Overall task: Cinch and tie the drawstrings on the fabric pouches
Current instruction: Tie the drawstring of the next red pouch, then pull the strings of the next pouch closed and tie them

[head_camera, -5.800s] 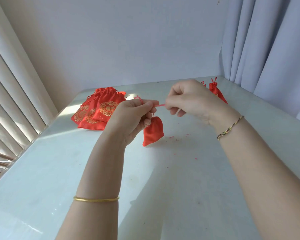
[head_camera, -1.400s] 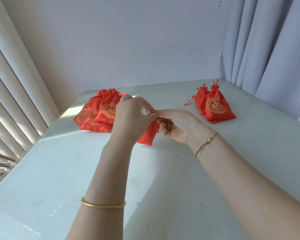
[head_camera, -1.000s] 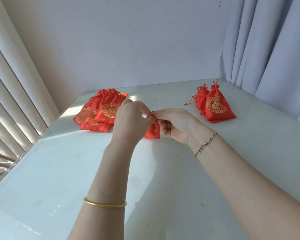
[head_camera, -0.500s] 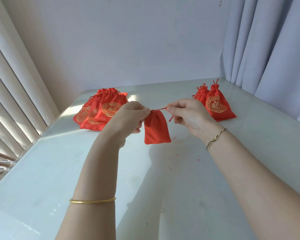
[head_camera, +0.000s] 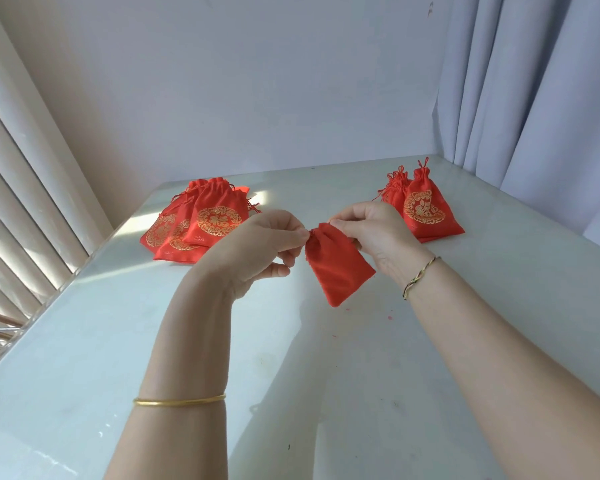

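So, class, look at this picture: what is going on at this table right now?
A person holds a small plain red fabric pouch up above the pale table, left hand and right hand pinching its gathered top from either side. A pile of red pouches with gold emblems lies at the far left. A smaller group of red pouches with knotted tops sits at the far right.

Hands: left hand and right hand now closer, both pinching the neck.
Pouch: tilts, drawstring no longer stretched out.
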A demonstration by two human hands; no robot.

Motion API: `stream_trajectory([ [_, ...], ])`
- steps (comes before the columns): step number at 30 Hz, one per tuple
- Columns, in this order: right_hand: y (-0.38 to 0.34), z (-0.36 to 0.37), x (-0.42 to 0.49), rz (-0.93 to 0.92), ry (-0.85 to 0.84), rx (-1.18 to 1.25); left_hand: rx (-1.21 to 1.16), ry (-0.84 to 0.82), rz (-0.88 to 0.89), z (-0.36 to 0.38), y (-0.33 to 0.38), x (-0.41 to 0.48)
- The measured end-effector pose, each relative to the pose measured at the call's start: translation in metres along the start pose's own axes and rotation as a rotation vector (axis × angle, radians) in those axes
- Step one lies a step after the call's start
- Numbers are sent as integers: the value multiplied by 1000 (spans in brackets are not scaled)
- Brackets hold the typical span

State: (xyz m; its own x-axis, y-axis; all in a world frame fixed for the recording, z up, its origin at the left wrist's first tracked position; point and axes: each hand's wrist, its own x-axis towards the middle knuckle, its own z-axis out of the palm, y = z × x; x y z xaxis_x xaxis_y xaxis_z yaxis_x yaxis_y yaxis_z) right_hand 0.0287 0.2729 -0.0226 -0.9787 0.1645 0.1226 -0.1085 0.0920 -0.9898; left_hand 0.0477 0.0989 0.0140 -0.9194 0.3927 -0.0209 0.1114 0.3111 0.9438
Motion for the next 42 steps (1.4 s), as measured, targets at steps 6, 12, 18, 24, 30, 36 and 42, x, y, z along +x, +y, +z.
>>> stream_trajectory([
  [6, 0, -16, -8, 219, -134, 50, -123, 92, 14, 21, 2, 7],
  [12, 8, -62, -35, 51, -220, -164, -344, 129, -21, 47, 13, 24],
  [18, 21, -119, -32, -51, 26, -305, -350, 46, -56, 99, 32, 57],
  [24, 46, -161, 5, 31, 306, -453, -304, 139, -137, 114, 23, 75],
  [30, 52, -149, 23, 13, 415, -701, -291, 167, -199, 110, 6, 74],
  [36, 45, -130, 6, -64, 520, -705, -276, 281, -175, 87, -6, 63],
  [42, 37, -60, -5, -252, 304, -732, 41, 627, -152, 31, -42, 60],
])
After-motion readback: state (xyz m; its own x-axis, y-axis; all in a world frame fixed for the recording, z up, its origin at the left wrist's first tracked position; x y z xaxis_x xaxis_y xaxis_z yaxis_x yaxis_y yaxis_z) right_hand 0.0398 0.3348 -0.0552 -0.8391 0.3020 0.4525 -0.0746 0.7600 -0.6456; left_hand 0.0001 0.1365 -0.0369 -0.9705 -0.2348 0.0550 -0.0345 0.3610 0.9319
